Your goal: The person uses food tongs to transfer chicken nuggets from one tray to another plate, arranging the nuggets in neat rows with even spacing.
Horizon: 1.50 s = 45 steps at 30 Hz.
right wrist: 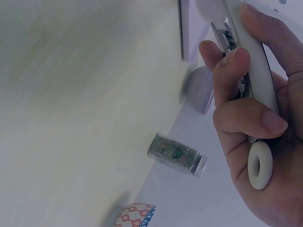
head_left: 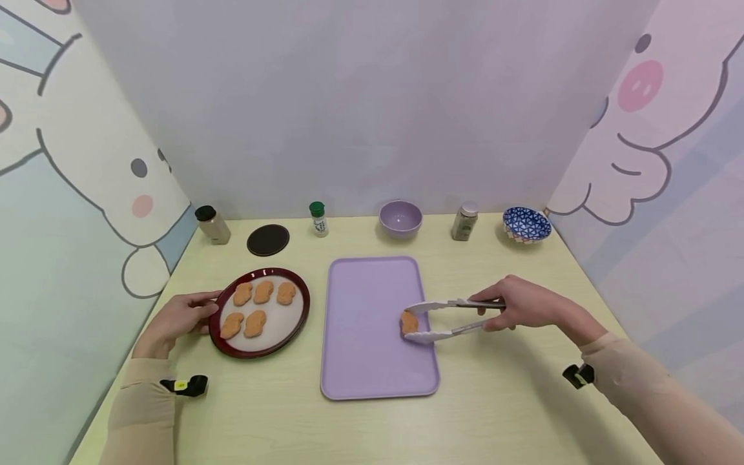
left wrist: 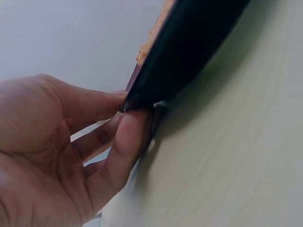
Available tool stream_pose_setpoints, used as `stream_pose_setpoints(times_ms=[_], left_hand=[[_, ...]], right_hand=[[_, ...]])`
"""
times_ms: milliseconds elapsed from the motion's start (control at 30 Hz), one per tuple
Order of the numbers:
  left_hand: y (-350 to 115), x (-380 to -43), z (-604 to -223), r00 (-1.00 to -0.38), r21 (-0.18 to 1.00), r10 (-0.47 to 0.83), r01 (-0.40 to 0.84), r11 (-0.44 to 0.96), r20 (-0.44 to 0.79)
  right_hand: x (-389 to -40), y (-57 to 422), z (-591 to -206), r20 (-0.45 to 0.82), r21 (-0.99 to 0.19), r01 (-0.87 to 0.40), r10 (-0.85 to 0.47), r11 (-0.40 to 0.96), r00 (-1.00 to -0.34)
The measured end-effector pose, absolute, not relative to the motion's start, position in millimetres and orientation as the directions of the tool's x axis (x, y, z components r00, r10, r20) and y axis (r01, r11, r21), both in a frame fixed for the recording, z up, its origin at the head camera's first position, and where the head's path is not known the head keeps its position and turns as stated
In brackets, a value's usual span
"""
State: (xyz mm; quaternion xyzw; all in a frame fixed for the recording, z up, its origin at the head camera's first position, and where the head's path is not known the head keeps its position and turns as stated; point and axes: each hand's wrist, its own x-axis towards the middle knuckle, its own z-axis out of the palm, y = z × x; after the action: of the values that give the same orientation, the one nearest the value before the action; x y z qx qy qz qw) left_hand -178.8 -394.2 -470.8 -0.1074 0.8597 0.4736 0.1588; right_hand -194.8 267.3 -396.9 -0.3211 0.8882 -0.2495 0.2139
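Note:
My left hand (head_left: 179,320) pinches the left rim of a round plate (head_left: 301,318) with a dark red border, thumb on top and fingers beneath. Several brown nuggets (head_left: 263,292) lie on its pale middle. In the left wrist view the plate's dark underside (left wrist: 189,52) slants up from my fingertips. My right hand (head_left: 517,303) grips a pair of tongs (head_left: 459,330), its fingers wrapped round the handles in the right wrist view. A single nugget (head_left: 409,324) sits between the tong tips, over the right side of a purple tray (head_left: 372,368).
Along the back stand a black-capped jar (head_left: 213,225), a black round coaster (head_left: 268,239), a green-topped shaker (head_left: 319,219), a purple bowl (head_left: 400,219), a spice jar (head_left: 465,221) and a blue patterned bowl (head_left: 526,225). Cartoon-printed walls (head_left: 372,116) enclose the table.

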Motion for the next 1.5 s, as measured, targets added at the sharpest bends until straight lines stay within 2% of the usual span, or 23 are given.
stream_pose_setpoints(times_ms=[267,633,800,1133,1500], left_hand=[[-395,-178,-473,-0.927,0.778,-0.036,-0.333,0.532,-0.373],[-399,-177,-472,-0.932,0.778,-0.033,-0.321,0.541,-0.361],[-399,-177,-469,-0.929,0.748,-0.048,-0.326,0.579,-0.367],[-395,-177,-468,-0.922,0.757,-0.046,-0.344,0.556,-0.385],[-393,-178,-467,-0.920,0.733,-0.071,-0.351,0.582,-0.385]], right_hand=[[-203,229,-378,-0.170,-0.591,-0.491,-0.694,0.640,-0.699],[-216,122,-370,-0.088,-0.633,-0.560,-0.769,0.534,-0.633],[-218,81,-373,-0.101,-0.647,-0.561,-0.787,0.517,-0.608],[-216,30,-388,-0.154,-0.645,-0.529,-0.771,0.552,-0.618],[-212,11,-392,-0.206,-0.612,-0.491,-0.724,0.621,-0.659]])
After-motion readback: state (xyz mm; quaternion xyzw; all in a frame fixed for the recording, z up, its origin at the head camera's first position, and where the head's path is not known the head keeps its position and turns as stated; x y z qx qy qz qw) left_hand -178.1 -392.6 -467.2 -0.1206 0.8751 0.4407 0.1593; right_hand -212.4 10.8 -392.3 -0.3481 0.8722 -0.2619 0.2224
